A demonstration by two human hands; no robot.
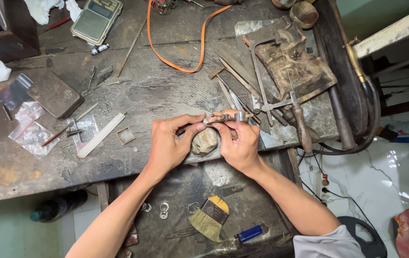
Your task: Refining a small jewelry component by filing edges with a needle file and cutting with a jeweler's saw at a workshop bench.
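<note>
My left hand [170,143] and my right hand [240,143] meet at the front edge of a worn metal workbench [132,95]. Both pinch a thin metal tool [223,117] with a small silver ring-like piece at its right end, held level just above a rounded wooden peg [205,141] that juts from the bench edge. The left fingers grip the tool's left end. The right fingers close around its right part, near the ring piece.
Files and a small hammer [235,86] lie behind my hands, with a jeweller's saw frame [281,91] and a worn block [293,59]. An orange strap [175,64], a pocket scale [96,20], plastic bags [32,134] and a flat tin [55,94] sit left. A brush [210,217] and lighter [249,233] rest in the tray below.
</note>
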